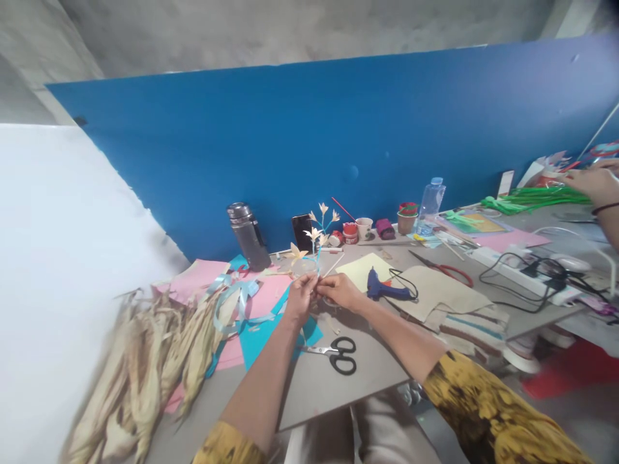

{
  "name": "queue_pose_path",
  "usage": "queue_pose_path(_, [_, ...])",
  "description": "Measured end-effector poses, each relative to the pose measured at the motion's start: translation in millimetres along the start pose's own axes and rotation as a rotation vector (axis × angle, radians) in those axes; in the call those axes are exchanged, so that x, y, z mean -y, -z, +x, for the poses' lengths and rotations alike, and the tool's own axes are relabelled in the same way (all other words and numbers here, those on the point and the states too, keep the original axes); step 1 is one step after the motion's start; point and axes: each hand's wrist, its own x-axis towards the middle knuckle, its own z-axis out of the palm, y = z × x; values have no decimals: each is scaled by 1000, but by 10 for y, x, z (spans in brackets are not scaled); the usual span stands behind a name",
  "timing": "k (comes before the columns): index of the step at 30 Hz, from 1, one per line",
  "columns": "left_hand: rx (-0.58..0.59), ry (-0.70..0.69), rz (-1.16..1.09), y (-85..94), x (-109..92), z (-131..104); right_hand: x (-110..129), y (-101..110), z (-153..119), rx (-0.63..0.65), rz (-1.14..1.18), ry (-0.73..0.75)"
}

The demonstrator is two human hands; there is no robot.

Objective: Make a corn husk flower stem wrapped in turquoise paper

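Observation:
A spray of pale flowers [313, 234] on blue stems stands upright above my two hands near the middle of the table. My left hand [303, 295] is closed around the lower end of its stem. Right beside it, my right hand [340, 290] pinches at the same spot, fingertips nearly touching the left ones; what lies between those fingertips is too small to make out. Black-handled scissors [337, 353] lie just below my hands. Blue paper [261, 336] and pink paper [271, 295] are spread to the left, with a light blue ribbon [232, 309] on top.
Dried husks [155, 354] are heaped at the left. A thermos [249, 237] and phone [302, 232] stand behind. To the right are a blue glue gun [387, 287], red-handled scissors [447, 269], a bottle [430, 206] and a power strip [525, 276]. Another person's hand [597, 183] reaches in at far right.

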Motion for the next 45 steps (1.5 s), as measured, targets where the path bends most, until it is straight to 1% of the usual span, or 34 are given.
queue_pose_path(3, [-6,47,-60,-3,-7,14,27,17,-4,3,-47,-14])
queue_pose_path(4, [-15,59,-77,-1,-12,21,38,31,-2,-17,-77,-7])
queue_pose_path(6, [-28,80,-96,5,-26,31,50,66,10,-106,-131,20])
queue_pose_path(8, [-32,106,-111,7,-39,31,41,98,31,-220,-149,53])
queue_pose_path(10, [-25,134,-121,-1,-42,22,15,113,53,-287,-148,96])
queue_pose_path(13, [-9,129,-66,-32,-36,-5,-27,104,72,-271,-168,167])
queue_pose_path(15, [-27,68,58,-55,-37,-28,-36,96,75,-242,-152,169])
queue_pose_path(16, [-40,11,158,-65,-41,-40,-34,96,77,-244,-130,156])
queue_pose_path(19, [-52,-223,531,-88,-52,-73,-18,117,86,-275,-50,118])
queue_pose_path(21, [-34,-353,709,-102,-45,-89,-16,135,98,-293,-17,120])
queue_pose_path(23, [-16,-409,788,-116,-25,-99,-25,142,113,-307,-10,128])
queue_pose_path(25, [-5,-395,814,-127,-7,-101,-37,138,126,-320,2,122])
queue_pose_path(27, [4,-304,762,-133,-4,-100,-41,129,130,-325,45,113])
queue_pose_path(28, [14,-233,686,-135,-7,-98,-38,125,127,-326,76,111])
queue_pose_path(31, [42,-36,343,-130,-17,-88,-13,115,106,-311,138,111])
queue_pose_path(33, [32,33,154,-116,1,-77,4,108,89,-298,148,109])
queue_pose_path(35, [19,78,46,-98,43,-63,11,96,77,-300,155,100])
queue_pose_path(38, [-2,85,-20,-89,119,-46,5,74,72,-309,199,65])
queue_pose_path(42, [-32,-12,-49,-152,169,-40,-3,56,77,-321,332,11])
queue_pose_path(45, [-28,-47,-111,-221,174,-35,2,58,86,-313,434,-16])
